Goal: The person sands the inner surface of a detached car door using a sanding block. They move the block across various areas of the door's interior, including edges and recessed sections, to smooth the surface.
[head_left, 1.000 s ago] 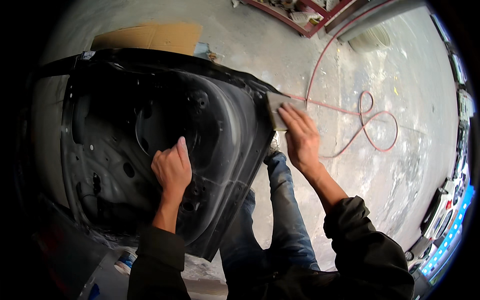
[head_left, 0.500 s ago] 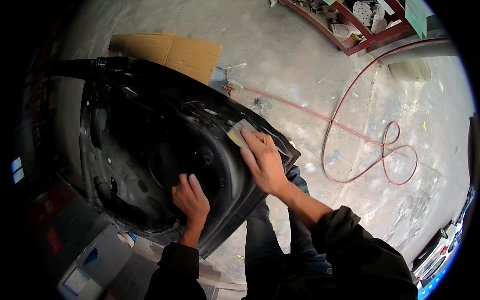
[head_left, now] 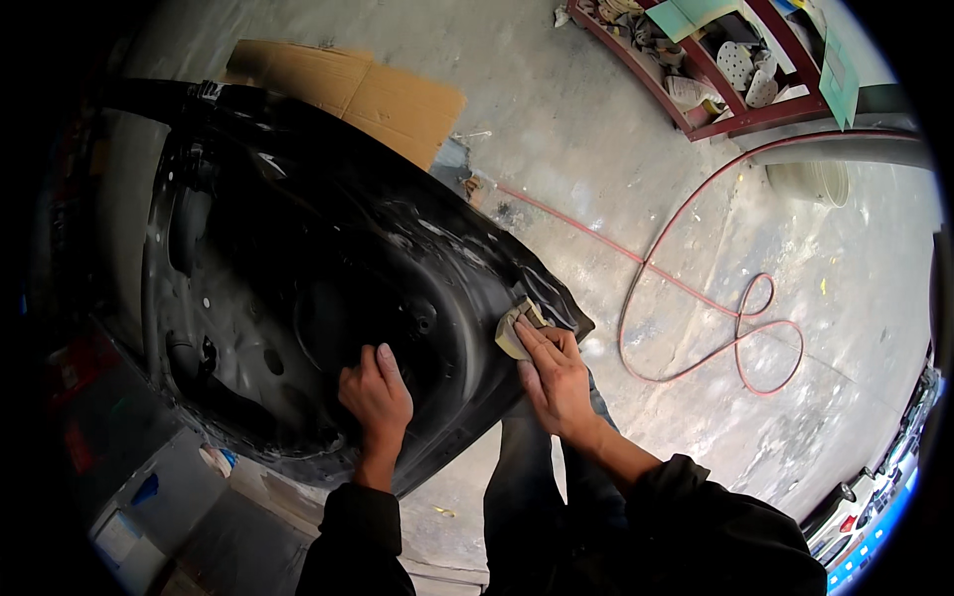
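A black car door lies inner side up in front of me, its bare recesses and holes showing. My right hand presses a folded piece of sandpaper, yellowish and grey, onto the door's surface near its right corner. The fingers lie over the sheet with the thumb at its near side. Farther left, my left hand is closed on the inner part of the door, fingers curled and thumb pointing up; the fingertips are partly hidden.
Flattened cardboard lies beyond the door. A thin red hose loops over the concrete floor to the right. A dark red shelf holding sanding discs stands at the far right, near a pale bucket. A grey box is at lower left.
My right hand has slid the sandpaper nearer to me and slightly right along the door. The left hand keeps its place on the door. The view has shifted a little.
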The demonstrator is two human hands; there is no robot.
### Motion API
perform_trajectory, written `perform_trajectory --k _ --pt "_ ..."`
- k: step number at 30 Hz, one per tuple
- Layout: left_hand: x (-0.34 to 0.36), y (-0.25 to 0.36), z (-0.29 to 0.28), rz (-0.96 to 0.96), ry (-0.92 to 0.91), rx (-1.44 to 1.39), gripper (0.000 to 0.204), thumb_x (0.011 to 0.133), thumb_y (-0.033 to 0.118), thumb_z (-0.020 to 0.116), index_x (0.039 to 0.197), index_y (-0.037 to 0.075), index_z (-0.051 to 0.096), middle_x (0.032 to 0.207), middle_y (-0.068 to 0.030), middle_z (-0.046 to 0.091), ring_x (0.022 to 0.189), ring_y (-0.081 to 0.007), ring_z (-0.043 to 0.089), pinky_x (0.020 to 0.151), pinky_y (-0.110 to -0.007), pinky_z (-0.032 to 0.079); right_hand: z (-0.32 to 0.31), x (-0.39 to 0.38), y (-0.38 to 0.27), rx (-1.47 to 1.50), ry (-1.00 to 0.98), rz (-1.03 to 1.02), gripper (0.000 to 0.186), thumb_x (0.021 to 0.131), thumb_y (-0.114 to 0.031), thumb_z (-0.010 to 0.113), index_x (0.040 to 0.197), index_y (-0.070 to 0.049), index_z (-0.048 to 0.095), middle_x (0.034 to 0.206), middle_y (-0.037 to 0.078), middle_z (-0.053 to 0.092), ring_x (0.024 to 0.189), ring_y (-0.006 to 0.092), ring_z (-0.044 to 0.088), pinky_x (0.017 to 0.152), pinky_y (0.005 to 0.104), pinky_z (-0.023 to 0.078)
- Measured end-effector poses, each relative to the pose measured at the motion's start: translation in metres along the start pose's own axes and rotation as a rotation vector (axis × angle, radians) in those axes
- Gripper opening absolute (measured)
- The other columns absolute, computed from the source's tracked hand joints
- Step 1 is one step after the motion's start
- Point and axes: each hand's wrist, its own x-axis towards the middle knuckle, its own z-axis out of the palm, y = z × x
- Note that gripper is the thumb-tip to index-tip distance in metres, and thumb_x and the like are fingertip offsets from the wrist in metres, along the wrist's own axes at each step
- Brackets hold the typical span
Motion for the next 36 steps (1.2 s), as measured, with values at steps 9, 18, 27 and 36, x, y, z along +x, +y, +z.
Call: perform_trajectory --k 9,18,27,36 --pt "0.003 0.002 -0.006 -0.02 -0.011 0.042 0.043 0.109 0.033 0.043 0.081 0.004 0.058 0.066 -0.02 0.063 0.062 -0.0419 0.06 0.064 -0.052 0.045 0.012 0.101 -0.007 0.232 -0.084 -0.137 0.042 0.102 -0.017 0.054 0.139 0.003 0.055 0.147 0.022 0.054 0.138 0.04 0.048 0.115 0.0457 0.04" --pt "0.032 0.032 -0.014 -0.418 -0.044 -0.127 0.066 0.112 0.038 0.036 0.071 -0.006 0.061 0.064 -0.0291 0.057 0.064 -0.0517 0.058 0.057 -0.058 0.041 0.008 0.088 -0.011 0.277 -0.169 -0.249 0.052 0.099 -0.018 0.063 0.146 0.003 0.053 0.152 0.022 0.052 0.145 0.038 0.045 0.119 0.0467 0.038" --pt "0.028 0.04 -0.002 -0.42 0.002 -0.15 0.062 0.112 0.032 0.04 0.066 -0.005 0.059 0.057 -0.0267 0.052 0.054 -0.0489 0.055 0.051 -0.054 0.038 -0.007 0.08 -0.006 0.319 -0.31 -0.259 0.055 0.097 -0.015 0.066 0.147 0.005 0.052 0.156 0.024 0.048 0.143 0.0386 0.049 0.118 0.0424 0.042" --pt "0.032 0.042 0.005 -0.438 -0.031 -0.136 0.06 0.111 0.032 0.039 0.072 -0.004 0.067 0.064 -0.0282 0.06 0.065 -0.0511 0.061 0.059 -0.058 0.045 0.024 0.202 -0.049 0.052 -0.212 -0.678 0.053 0.088 -0.019 0.067 0.137 0.001 0.062 0.153 0.014 0.054 0.144 0.0315 0.047 0.119 0.0449 0.037"
